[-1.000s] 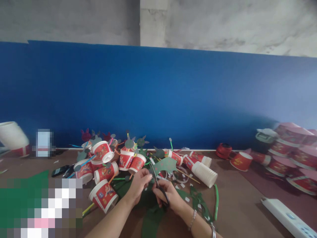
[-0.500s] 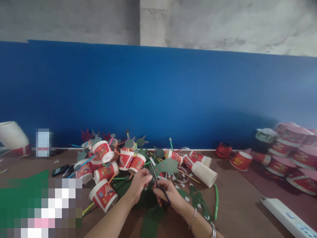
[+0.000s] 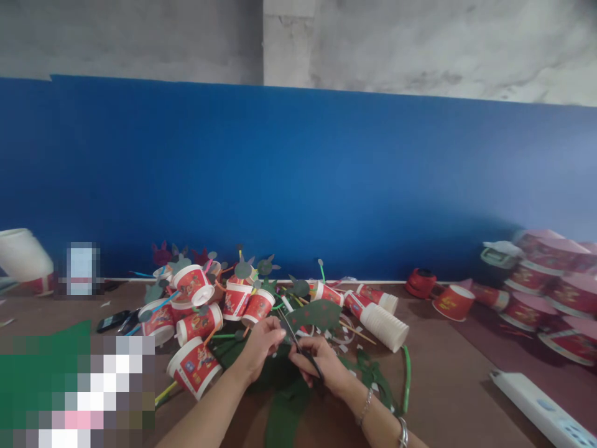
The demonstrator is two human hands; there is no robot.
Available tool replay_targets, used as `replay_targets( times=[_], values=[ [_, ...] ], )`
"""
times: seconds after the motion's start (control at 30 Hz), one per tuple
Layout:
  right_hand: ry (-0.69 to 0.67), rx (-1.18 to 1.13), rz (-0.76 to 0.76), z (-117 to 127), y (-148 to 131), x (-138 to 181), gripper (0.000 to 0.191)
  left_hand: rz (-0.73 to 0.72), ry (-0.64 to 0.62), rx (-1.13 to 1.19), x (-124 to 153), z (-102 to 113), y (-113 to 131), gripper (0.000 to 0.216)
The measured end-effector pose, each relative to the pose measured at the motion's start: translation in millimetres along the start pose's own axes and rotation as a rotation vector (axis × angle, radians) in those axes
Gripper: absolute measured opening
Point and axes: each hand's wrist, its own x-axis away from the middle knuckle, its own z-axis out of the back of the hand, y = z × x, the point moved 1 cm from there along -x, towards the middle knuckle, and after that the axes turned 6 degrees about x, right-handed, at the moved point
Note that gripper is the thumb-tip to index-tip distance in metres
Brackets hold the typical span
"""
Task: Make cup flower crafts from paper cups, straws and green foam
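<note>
Shifted slightly rightward since a second ago, the dark green, red-spotted sheet (image 3: 323,316) sits just beyond both hands. Red-and-white paper cups (image 3: 196,367) crowd the left hand (image 3: 262,346); room opens right of the bright green tube (image 3: 407,381). Pointed at its right end, the sheet lies beside black-handled metal scissors (image 3: 297,343), which the right hand (image 3: 321,364) grips. Left fingertips press together, contents unclear. Bare brown worktop (image 3: 448,386) meets a blue wall panel (image 3: 326,180).
</note>
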Motion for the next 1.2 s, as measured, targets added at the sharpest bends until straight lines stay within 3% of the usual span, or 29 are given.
replay_targets(
  times=[1.2],
  values=[
    [-0.153, 0.139, -0.046, 21, 2, 2, 0.024, 0.110, -0.069, 0.170, 3, 1, -3, 0.014]
  ],
)
